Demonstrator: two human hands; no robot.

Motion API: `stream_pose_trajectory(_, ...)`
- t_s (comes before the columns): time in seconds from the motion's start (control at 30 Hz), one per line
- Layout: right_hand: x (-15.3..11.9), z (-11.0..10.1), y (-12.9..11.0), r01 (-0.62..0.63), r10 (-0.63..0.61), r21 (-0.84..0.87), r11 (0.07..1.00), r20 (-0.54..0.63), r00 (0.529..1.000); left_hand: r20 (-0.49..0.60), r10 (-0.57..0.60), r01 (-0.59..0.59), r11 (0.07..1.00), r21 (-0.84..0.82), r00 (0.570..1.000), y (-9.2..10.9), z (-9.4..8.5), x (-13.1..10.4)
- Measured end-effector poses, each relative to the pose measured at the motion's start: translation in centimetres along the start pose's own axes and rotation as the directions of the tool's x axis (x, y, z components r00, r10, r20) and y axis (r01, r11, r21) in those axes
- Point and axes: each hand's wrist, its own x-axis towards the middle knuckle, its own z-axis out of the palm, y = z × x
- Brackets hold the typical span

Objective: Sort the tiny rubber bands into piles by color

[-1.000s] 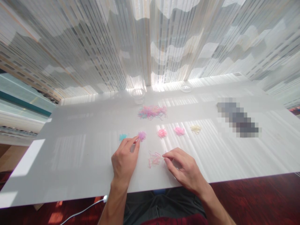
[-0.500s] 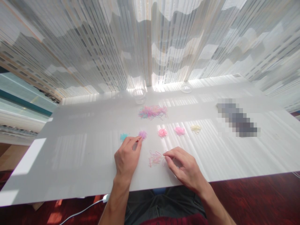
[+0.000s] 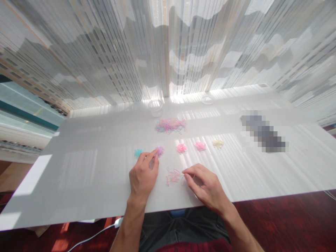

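My left hand (image 3: 143, 173) reaches over a small pile of purple rubber bands (image 3: 160, 151). Its index fingertip touches the pile's edge, and the thumb tip sits a little below, apart from it. A turquoise pile (image 3: 138, 153) lies just beyond the knuckles. Near the table's front, my right hand (image 3: 203, 183) pinches thumb and index finger together at the right side of a loose pale pink pile of rubber bands (image 3: 173, 177). A thin pale band seems to be between those fingertips, though it is hard to see.
Coral-pink (image 3: 181, 148), pink (image 3: 200, 146) and pale yellow (image 3: 217, 143) piles continue the row. Behind lies a larger mixed heap (image 3: 171, 125). A clear tub (image 3: 155, 106) and a clear lid (image 3: 207, 100) stand near the curtain. A blurred dark object (image 3: 265, 133) lies on the right.
The left index finger has lifted slightly away from the thumb over the purple pile. My right hand has hardly moved, and the view has shifted a little.
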Motion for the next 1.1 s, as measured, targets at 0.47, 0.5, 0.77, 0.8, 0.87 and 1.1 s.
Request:
stream_pose_trajectory(0.47,-0.1,0.0,0.3,-0.078,0.070,-0.054,0.995,-0.144,0.987,0.220,0.330,-0.258,0.918,-0.303,0.918,1.2,-1.7,-1.8)
stream_pose_trajectory(0.5,-0.2,-0.1,0.2,-0.077,0.064,-0.085,0.993,-0.143,0.988,0.220,0.361,-0.283,0.905,-0.319,0.906,1.2,-1.7,-1.9)
stream_pose_trajectory(0.77,-0.9,-0.5,0.4,-0.034,0.044,-0.298,0.954,0.027,0.999,0.171,0.429,-0.346,0.862,-0.370,0.887,1.1,-1.0,-2.7)
stream_pose_trajectory(0.8,-0.9,-0.4,0.5,-0.025,0.037,-0.311,0.950,0.033,0.999,0.163,0.432,-0.348,0.858,-0.378,0.887,1.1,-1.0,-2.7)
stream_pose_trajectory(0.87,-0.8,-0.2,0.7,-0.015,0.026,-0.330,0.944,0.027,0.999,0.150,0.433,-0.347,0.850,-0.397,0.889,1.0,-1.0,-2.8)
stream_pose_trajectory(1.1,-0.7,0.2,1.1,0.005,-0.007,-0.351,0.936,-0.003,1.000,0.126,0.399,-0.301,0.832,-0.466,0.908,0.9,-1.1,-3.0)
